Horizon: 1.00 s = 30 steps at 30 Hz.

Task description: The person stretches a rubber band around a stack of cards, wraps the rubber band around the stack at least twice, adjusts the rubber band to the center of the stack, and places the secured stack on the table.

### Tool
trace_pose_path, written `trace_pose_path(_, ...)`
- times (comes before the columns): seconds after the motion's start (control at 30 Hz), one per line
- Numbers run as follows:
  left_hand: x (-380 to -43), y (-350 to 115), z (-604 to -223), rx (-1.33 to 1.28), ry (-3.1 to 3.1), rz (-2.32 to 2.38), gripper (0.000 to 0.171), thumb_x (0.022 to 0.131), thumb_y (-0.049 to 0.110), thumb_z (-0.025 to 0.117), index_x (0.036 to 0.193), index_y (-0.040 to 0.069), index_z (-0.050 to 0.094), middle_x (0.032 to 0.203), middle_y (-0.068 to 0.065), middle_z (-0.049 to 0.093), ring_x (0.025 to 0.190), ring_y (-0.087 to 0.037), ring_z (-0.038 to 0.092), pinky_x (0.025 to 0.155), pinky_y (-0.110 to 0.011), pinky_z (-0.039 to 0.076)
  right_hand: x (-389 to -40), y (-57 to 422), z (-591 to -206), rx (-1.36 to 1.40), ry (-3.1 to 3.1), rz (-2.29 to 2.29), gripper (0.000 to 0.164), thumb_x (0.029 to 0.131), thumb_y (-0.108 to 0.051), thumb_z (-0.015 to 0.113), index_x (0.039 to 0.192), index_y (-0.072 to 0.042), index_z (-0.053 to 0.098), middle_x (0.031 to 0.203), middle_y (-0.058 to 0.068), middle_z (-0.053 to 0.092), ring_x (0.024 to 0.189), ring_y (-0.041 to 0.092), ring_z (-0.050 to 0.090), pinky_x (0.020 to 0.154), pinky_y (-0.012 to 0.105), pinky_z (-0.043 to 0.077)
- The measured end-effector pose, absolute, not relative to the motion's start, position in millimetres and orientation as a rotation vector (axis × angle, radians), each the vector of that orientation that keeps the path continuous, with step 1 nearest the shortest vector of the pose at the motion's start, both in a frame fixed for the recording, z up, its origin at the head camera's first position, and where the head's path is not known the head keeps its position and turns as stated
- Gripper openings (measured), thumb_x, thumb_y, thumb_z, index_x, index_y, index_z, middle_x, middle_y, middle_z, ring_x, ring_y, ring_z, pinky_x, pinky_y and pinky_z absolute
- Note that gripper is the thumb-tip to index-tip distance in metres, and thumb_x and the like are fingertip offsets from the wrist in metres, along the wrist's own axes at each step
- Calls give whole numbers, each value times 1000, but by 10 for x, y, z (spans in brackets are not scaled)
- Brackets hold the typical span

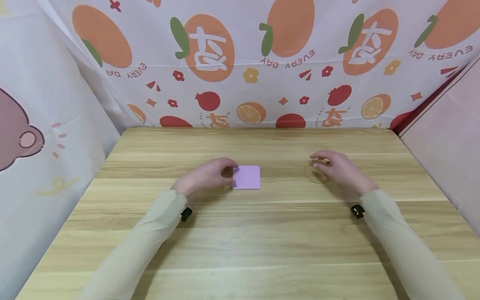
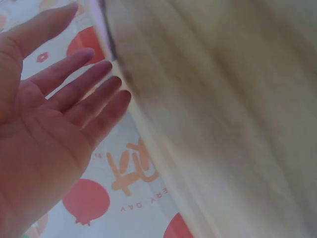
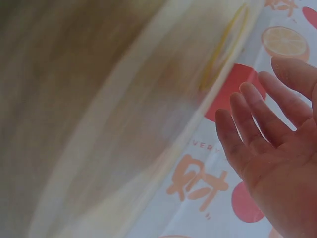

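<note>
A lilac square card (image 1: 247, 177) with rounded corners lies flat on the wooden table. My left hand (image 1: 208, 174) is at its left side, thumb and fingertips right by that edge; in the left wrist view the fingers (image 2: 89, 94) are nearly straight and spread from the thumb. Farther right, a thin yellow ring (image 3: 214, 53) lies on the tabletop, showing only as a faint outline in the head view. My right hand (image 1: 343, 171) hovers over its right part with the fingers loosely bent, and the palm in the right wrist view holds nothing.
The wooden table (image 1: 232, 241) reaches back to a fruit-printed cloth (image 1: 150, 54). More cloth hangs on the left (image 1: 56, 104) and right (image 1: 453, 137) sides. Dark wrist straps (image 1: 186, 214) show under both sleeves.
</note>
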State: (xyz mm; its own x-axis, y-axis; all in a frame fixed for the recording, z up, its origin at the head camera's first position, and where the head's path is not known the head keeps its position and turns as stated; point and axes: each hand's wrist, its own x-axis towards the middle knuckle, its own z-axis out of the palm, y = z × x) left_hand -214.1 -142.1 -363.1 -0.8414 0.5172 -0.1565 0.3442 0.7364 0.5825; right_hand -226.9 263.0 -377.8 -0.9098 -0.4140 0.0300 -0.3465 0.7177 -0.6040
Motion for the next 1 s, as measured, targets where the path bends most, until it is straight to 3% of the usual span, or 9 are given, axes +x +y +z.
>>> trace_pose_path(0.33,-2297,-1405,-3645,792,2573,763,49,80,24,83,121,9,60,114,-4,60,101,-23,52,92,-38,44,-2433,2677,-3796,-603,2786,-908,30,94,-10,68,123,-4,66,122,12,64,111,30,59,95,50,48)
trace_pose_path(0.57,-2410,-1451,-3649,772,2520,812,55,79,24,84,124,10,57,120,-3,59,107,-21,52,98,-37,42,-2504,2676,-3775,-546,2757,-928,21,92,-11,70,113,-10,72,115,6,68,109,26,60,94,47,49)
trace_pose_path(0.87,-2438,-1360,-3647,894,2500,836,58,72,14,89,118,1,56,111,-11,56,99,-25,53,87,-37,46,-2624,2685,-3786,-485,2731,-932,15,91,-16,73,105,-12,76,110,6,69,105,24,61,91,43,47)
trace_pose_path(1.0,-2430,-1316,-3635,896,2499,814,59,71,9,88,119,1,54,116,-15,53,99,-27,53,87,-37,47,-2673,2682,-3820,-478,2724,-923,11,90,-17,74,100,-14,77,106,4,70,101,22,60,90,41,46)
